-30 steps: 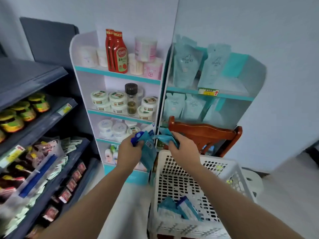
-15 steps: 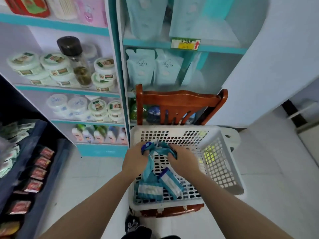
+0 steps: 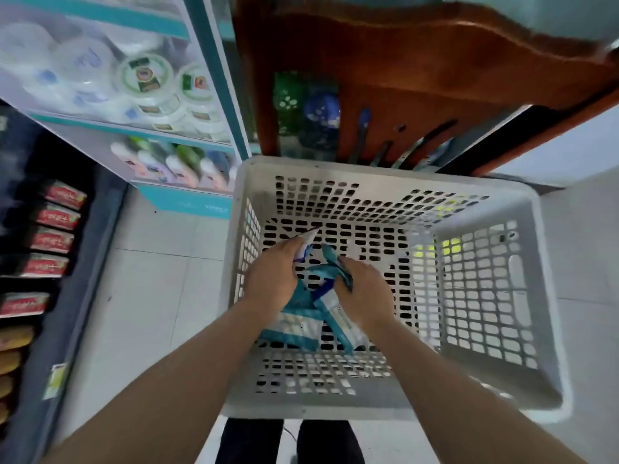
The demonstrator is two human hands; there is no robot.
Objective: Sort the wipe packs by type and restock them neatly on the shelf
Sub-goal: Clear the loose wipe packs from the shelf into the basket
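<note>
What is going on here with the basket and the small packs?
A person stands over a white basket with both hands inside it. The left hand grips a white-tipped pack, and the right hand holds a teal pack. More teal wipe packs lie on the basket floor beneath the hands.

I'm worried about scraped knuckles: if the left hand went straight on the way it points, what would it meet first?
Probably the far perforated wall of the basket; the left hand, gripping a wipe pack, points toward it. Depth is unclear.
</note>
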